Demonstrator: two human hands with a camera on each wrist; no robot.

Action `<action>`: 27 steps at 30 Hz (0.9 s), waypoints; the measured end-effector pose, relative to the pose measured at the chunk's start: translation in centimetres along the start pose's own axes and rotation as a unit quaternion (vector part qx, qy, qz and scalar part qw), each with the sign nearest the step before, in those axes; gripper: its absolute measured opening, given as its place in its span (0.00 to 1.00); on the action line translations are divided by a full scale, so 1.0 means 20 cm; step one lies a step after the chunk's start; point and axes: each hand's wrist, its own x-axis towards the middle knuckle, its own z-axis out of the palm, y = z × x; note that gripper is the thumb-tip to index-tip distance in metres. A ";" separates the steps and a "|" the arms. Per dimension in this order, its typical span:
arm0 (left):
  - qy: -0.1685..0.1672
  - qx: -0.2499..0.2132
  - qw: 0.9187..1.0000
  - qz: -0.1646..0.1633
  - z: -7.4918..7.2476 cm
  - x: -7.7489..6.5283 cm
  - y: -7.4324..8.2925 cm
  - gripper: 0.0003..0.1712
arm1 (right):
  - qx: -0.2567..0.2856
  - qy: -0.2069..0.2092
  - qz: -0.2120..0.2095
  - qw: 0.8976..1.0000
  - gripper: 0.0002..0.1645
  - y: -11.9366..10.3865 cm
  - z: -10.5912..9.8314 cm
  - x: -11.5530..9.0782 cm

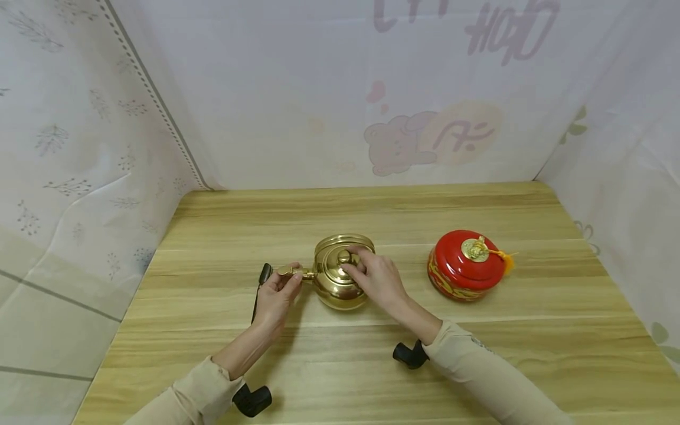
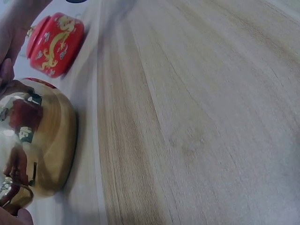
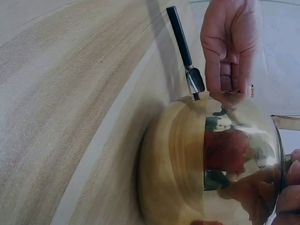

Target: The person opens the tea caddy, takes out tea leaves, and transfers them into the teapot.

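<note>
Head view: a wooden table [image 1: 478, 366] with pale grain, enclosed at back and sides by white printed cloth [image 1: 297, 94]. A brass pot [image 1: 340, 283] stands near the table's middle. Well apart to its right stands a red jar [image 1: 465, 273] with gold pattern and a gold knob. The left hand [image 1: 276, 295], fingers curled, pinches the pot's handle [image 1: 265, 273], which runs left from the pot, brass at the pot and black at the far end. The right hand [image 1: 374, 277] rests over the lid [image 1: 340, 265], fingertips closed on its knob [image 1: 344, 256]. Right wrist view: the pot's side [image 3: 206, 164] mirrors the jar; the left hand [image 3: 229, 47] grips beside the black handle [image 3: 180, 40]. Left wrist view: pot [image 2: 37, 150] and jar [image 2: 55, 42] on the table [image 2: 197, 117].
</note>
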 end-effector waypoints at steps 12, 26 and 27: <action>0.003 0.009 1.000 0.009 -0.01 0.01 -0.01 0.20 | -0.016 -0.005 0.002 1.000 0.18 0.00 0.01 0.00; 0.008 0.010 1.000 0.025 0.00 0.00 -0.02 0.19 | -0.004 -0.013 0.005 1.000 0.17 0.00 0.01 0.00; 0.009 0.010 1.000 0.026 0.00 0.00 -0.02 0.19 | -0.003 -0.013 0.005 1.000 0.17 0.00 0.00 0.00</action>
